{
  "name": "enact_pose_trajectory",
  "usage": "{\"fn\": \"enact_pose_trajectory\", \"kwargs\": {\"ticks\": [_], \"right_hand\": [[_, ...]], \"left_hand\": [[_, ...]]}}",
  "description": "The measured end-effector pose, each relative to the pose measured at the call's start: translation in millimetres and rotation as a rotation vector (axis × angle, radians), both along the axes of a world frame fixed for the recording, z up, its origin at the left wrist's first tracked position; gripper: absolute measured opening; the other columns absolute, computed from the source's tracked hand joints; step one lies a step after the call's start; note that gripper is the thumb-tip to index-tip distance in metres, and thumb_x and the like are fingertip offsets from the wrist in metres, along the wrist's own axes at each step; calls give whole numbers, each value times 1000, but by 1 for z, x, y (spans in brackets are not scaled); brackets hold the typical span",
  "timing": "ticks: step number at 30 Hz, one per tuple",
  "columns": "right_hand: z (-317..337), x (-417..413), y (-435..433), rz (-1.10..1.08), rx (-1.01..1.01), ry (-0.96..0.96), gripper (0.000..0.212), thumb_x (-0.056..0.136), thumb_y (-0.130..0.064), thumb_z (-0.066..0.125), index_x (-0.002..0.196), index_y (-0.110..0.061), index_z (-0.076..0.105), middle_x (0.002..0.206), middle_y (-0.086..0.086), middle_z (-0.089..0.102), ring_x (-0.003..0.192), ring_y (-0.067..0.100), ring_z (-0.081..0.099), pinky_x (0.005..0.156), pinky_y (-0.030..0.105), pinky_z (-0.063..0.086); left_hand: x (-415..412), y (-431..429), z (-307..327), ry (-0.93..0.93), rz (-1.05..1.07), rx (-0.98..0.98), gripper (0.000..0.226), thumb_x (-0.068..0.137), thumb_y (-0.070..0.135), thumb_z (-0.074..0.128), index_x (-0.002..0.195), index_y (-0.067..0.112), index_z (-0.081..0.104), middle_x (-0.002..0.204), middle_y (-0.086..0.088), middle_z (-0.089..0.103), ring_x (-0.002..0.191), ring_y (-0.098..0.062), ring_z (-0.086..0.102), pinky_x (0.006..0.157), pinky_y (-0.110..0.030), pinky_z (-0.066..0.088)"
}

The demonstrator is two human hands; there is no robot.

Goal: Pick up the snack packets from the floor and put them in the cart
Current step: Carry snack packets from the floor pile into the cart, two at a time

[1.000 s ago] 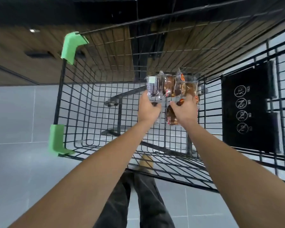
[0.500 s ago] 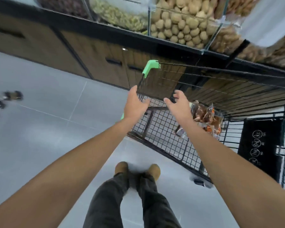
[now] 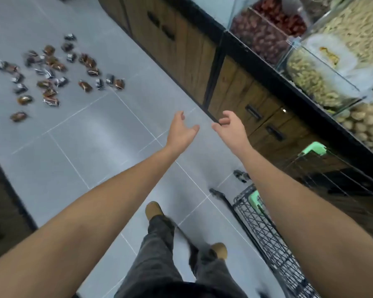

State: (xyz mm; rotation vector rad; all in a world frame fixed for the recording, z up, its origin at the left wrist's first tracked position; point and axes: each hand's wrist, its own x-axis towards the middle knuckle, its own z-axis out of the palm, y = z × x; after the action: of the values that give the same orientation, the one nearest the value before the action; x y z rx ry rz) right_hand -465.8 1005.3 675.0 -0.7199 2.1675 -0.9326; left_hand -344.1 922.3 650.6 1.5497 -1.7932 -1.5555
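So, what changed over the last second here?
Both hands released a bundle of packets into the cart and withdrew; left hand and right hand now reach forward, empty. The view swung left toward the snack packets scattered on the floor. Cart stayed by the counter.

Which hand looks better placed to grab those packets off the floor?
Left, probably. Left hand and right hand are both empty, but the packets lie on the left side.

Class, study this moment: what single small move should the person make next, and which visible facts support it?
Probably step forward-left toward the snack packets and start bending down. Both the left hand and right hand are open and hold nothing, the packets lie scattered on the floor well ahead of them, and the cart stands at the person's right.
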Motion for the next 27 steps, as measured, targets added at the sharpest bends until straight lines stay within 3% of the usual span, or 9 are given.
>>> {"fn": "enact_pose_trajectory", "kwargs": {"ticks": [4, 9, 16, 22, 27], "right_hand": [[-2, 53, -88, 70, 13, -45, 58, 85, -25, 65, 138, -14, 43, 119, 3, 56, 108, 18, 57, 97, 32, 45], [0, 117, -187, 179, 5, -52, 54, 87, -23, 63, 136, -11, 45, 113, 3, 55, 110, 20, 56, 102, 35, 43], [6, 186, -298, 334, -23, -37, 48, 88, -22, 63, 132, -10, 48, 106, 4, 58, 96, 13, 55, 83, 20, 39], [-4, 226, -400, 434, -27, -28, 46, 86, -17, 62, 130, -8, 50, 94, 0, 57, 87, 14, 54, 79, 21, 40], [-13, 247, -501, 486, -34, -34, 43, 86, -16, 61, 127, -9, 52, 86, -6, 55, 86, 13, 53, 77, 22, 38]], "left_hand": [[68, -78, 8, 16, 82, 20, 66, 88, 19, 63, 144, 12, 29, 144, -4, 40, 126, -21, 45, 100, -27, 39], [149, -166, 16, 12, 199, 23, 60, 90, 17, 61, 143, 11, 33, 142, -6, 44, 123, -23, 49, 97, -27, 40], [230, -253, 22, -1, 384, -17, 50, 90, 15, 58, 137, 9, 40, 136, -5, 49, 103, -19, 55, 87, -24, 41], [274, -330, 22, -50, 444, 5, 55, 91, 18, 58, 141, 9, 37, 143, -7, 44, 125, -22, 48, 96, -26, 38], [291, -418, 21, -207, 291, 21, 62, 90, 22, 60, 145, 11, 33, 148, -7, 38, 131, -23, 43, 103, -27, 36]]}}
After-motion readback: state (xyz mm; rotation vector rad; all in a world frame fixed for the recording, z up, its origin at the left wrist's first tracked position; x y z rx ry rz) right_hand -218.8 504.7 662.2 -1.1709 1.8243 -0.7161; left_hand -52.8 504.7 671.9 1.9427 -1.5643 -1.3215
